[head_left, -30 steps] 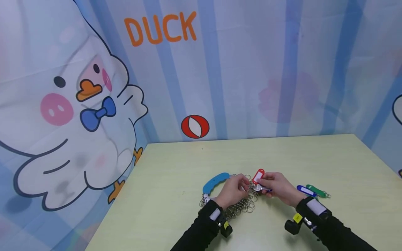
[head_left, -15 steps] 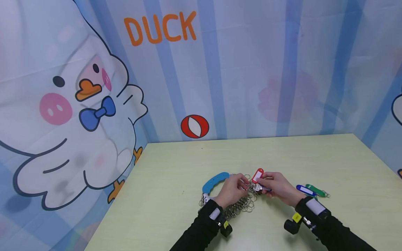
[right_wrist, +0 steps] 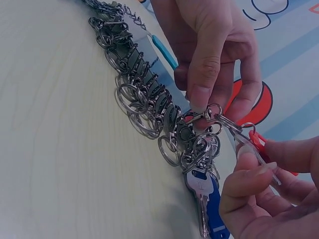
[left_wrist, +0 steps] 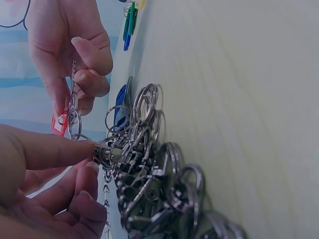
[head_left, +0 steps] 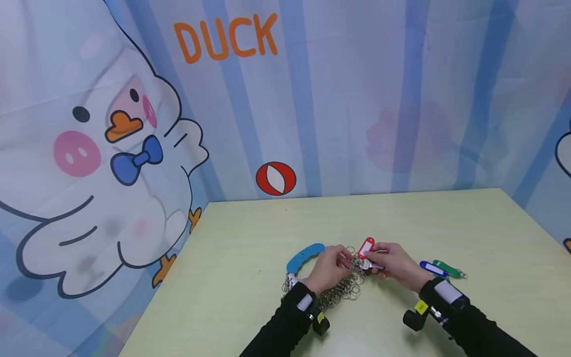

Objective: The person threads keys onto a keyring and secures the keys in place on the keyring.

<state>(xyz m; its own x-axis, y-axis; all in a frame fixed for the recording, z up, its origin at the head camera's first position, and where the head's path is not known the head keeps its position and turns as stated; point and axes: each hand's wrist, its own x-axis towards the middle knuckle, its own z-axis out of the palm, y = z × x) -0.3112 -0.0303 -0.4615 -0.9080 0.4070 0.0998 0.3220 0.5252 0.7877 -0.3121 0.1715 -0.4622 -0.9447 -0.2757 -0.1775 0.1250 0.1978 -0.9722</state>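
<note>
My left hand (head_left: 329,271) pinches a small metal swivel clasp (right_wrist: 208,115) between thumb and forefinger, seen close in the right wrist view. My right hand (head_left: 397,266) holds a silver key (head_left: 370,266) and the red key tag (head_left: 366,247) that shares its split ring. That ring meets the clasp between both hands. Under the left hand lies a large key holder with a blue curved part (head_left: 305,258) and many split rings (right_wrist: 133,97) hooked along it. Another key (right_wrist: 201,189) and a blue tag (right_wrist: 216,211) hang from its near end.
A blue key tag (head_left: 434,269) and a green key tag (head_left: 450,269) lie together on the pale table (head_left: 250,228), right of the right hand. A printed curtain (head_left: 339,99) rises behind the table's far edge.
</note>
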